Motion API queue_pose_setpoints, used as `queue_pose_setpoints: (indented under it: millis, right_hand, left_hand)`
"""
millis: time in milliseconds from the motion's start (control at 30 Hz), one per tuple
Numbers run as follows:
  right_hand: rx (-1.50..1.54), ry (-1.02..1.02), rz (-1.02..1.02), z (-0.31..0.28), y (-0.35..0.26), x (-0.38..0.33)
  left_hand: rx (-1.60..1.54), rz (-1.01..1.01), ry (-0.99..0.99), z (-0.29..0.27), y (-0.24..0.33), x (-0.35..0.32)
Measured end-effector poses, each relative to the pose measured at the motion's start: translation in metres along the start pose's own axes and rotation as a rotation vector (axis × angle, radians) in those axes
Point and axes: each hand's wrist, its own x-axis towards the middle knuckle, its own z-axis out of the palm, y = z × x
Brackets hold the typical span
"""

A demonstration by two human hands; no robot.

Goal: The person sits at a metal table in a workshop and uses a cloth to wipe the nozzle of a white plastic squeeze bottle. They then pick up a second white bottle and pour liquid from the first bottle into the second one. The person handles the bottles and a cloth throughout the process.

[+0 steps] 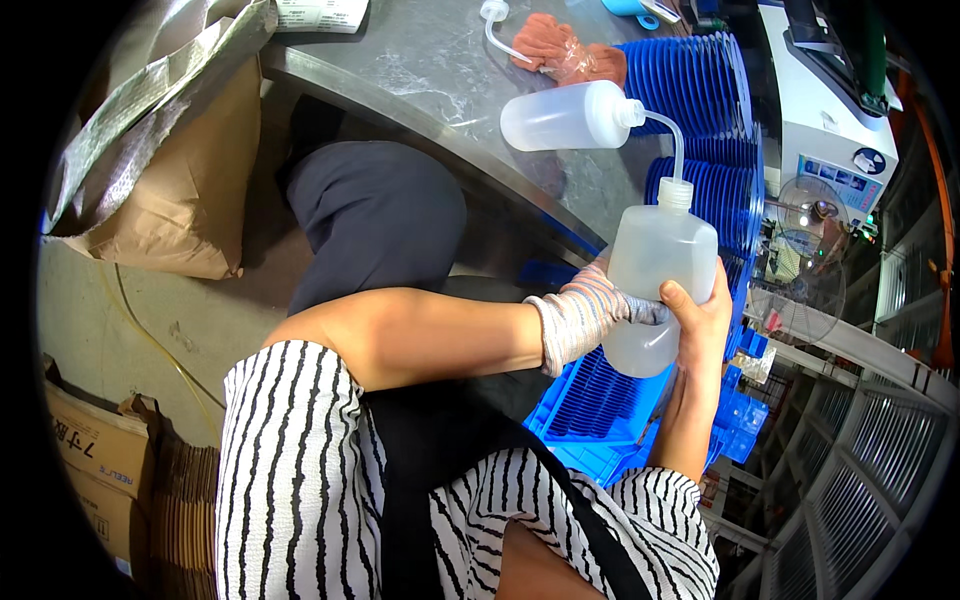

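While the left hand (585,315), covered in a striped knitted work glove, wraps around the side of a translucent white plastic squeeze bottle (655,270), the bare right hand (700,320) closes on the same bottle from the other side, thumb lying across its front. Held upright between both hands above stacked blue plastic ribbed trays (600,410), the bottle has a cloudy, soft-looking body, rounded shoulders and a white screw cap with a thin bent spout tube rising from it. A second translucent white squeeze bottle (565,117) lies on its side on the grey metal table (420,60), its cap pointing toward that tube. Near the table's far edge sits a crumpled orange cloth (560,45).
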Motion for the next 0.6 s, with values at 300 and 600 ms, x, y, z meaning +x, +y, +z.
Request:
queue_pose_setpoints:
  millis: [300, 600]
  right_hand:
    - [-0.002, 0.008, -0.009, 0.0005, 0.0009, 0.0004]
    - [0.0, 0.009, -0.001, 0.0005, 0.0008, 0.0005]
  left_hand:
    - [-0.057, -0.004, 0.013, 0.0042, 0.0044, -0.002]
    - [-0.052, 0.0, -0.005, 0.002, 0.0041, -0.0045]
